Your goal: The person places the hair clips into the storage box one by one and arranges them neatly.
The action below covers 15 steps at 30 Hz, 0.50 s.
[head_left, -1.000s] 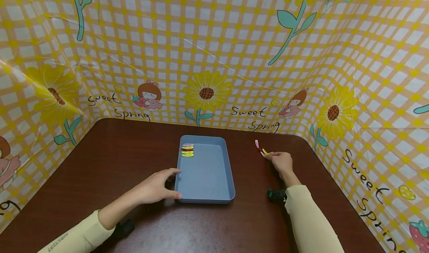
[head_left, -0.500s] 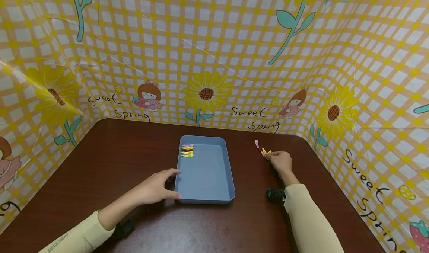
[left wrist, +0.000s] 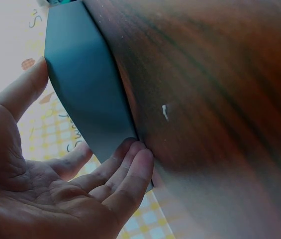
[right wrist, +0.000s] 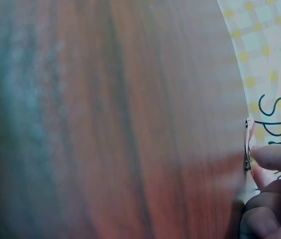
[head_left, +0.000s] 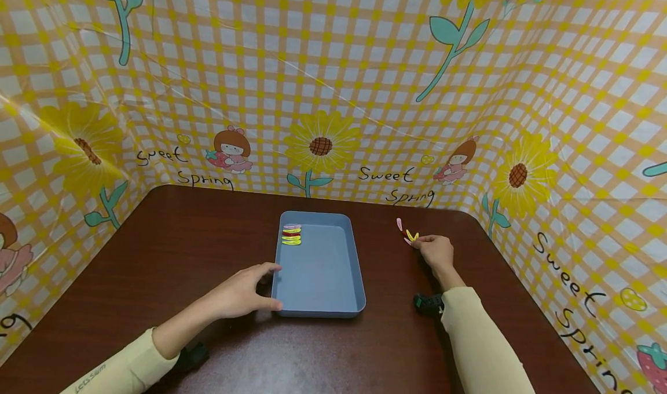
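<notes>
In the head view, my left hand (head_left: 241, 291) rests at the left side of a blue-grey tray (head_left: 319, 312), thumb near the front corner. In the left wrist view its thumb and fingers touch the outside of the tray wall (left wrist: 83, 64). Inside the tray, a column of hair clips (head_left: 292, 235) in pink, yellow and dark red lies at the back left. My right hand (head_left: 436, 252) pinches a yellow hair clip (head_left: 415, 237) at a small pile right of the tray. A pink hair clip (head_left: 399, 224) is at the pile's far end. The right fingertips hide part of the pile.
The dark brown table (head_left: 208, 232) holds the tray and the pile. A checked flower-print cloth (head_left: 260, 81) walls the back and both sides. Dark wrist devices (head_left: 428, 304) sit under both forearms.
The yellow hair clip at my right fingertips has turned and now makes a V with another yellow one. My right hand has barely shifted. My left hand and the tray stay put.
</notes>
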Motion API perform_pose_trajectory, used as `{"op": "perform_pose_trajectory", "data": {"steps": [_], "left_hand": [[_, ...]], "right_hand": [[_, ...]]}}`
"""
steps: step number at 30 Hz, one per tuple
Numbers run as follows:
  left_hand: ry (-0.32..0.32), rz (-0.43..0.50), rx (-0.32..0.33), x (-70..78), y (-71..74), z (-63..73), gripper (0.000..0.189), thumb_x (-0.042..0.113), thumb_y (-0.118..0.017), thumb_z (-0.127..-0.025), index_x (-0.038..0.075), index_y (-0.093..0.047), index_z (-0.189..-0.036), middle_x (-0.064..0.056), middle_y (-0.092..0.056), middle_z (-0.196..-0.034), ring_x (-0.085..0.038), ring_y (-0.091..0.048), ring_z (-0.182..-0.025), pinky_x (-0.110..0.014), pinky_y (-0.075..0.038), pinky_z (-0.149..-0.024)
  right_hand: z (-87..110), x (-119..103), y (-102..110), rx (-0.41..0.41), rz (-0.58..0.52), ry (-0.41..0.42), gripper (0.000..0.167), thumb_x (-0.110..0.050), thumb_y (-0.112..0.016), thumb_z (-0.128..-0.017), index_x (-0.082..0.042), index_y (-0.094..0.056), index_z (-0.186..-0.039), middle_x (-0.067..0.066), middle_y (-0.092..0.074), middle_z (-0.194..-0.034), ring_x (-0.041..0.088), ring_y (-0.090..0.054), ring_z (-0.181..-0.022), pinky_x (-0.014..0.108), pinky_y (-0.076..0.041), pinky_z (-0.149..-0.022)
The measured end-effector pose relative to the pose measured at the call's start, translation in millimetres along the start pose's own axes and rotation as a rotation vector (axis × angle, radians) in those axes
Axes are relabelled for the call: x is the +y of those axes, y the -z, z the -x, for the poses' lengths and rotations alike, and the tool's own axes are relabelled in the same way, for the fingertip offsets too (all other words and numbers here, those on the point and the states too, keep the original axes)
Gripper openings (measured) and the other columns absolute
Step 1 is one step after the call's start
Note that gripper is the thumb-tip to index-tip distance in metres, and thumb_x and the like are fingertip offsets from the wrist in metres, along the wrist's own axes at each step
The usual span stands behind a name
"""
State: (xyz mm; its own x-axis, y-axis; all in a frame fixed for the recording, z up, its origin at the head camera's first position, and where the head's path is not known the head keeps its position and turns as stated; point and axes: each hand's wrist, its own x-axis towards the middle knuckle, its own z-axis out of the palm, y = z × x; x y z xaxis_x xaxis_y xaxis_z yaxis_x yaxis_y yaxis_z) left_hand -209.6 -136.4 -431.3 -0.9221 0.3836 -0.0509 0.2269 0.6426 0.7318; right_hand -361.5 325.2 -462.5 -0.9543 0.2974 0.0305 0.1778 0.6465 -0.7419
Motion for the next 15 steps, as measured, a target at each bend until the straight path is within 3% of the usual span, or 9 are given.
{"op": "perform_pose_trajectory", "data": {"steps": [4,10,15], "left_hand": [[-0.001,-0.001,-0.002,-0.5,-0.2,-0.2,0.077,0.041,-0.083,-0.082,0.012,-0.050,-0.145,-0.011,-0.052,-0.148,-0.033,-0.051,-0.135,-0.057,-0.043,-0.106],[0.003,0.006,-0.004,-0.3,-0.2,-0.6,0.077,0.041,-0.083,-0.082,0.012,-0.050,-0.146,-0.011,-0.052,-0.148,-0.033,-0.052,-0.134,-0.057,-0.043,-0.105],[0.005,0.009,-0.003,0.2,0.4,-0.1,0.077,0.040,-0.084,-0.082,0.012,-0.050,-0.145,-0.011,-0.052,-0.148,-0.033,-0.052,-0.134,-0.057,-0.043,-0.105]], "right_hand": [[-2.4,6,3,-0.014,-0.039,-0.008,0.032,-0.022,-0.064,-0.096,0.004,-0.072,-0.113,0.021,-0.063,-0.121,0.030,-0.054,-0.100,0.035,-0.046,-0.077],[-6.9,17,10,-0.040,-0.063,-0.029,0.033,-0.023,-0.063,-0.095,0.003,-0.073,-0.114,0.005,-0.062,-0.085,0.018,-0.049,-0.065,0.030,-0.043,-0.055],[-4.4,16,13,-0.085,-0.071,-0.038,0.034,-0.022,-0.067,-0.093,0.004,-0.072,-0.114,-0.006,-0.057,-0.065,0.010,-0.041,-0.050,0.028,-0.039,-0.048]]}}
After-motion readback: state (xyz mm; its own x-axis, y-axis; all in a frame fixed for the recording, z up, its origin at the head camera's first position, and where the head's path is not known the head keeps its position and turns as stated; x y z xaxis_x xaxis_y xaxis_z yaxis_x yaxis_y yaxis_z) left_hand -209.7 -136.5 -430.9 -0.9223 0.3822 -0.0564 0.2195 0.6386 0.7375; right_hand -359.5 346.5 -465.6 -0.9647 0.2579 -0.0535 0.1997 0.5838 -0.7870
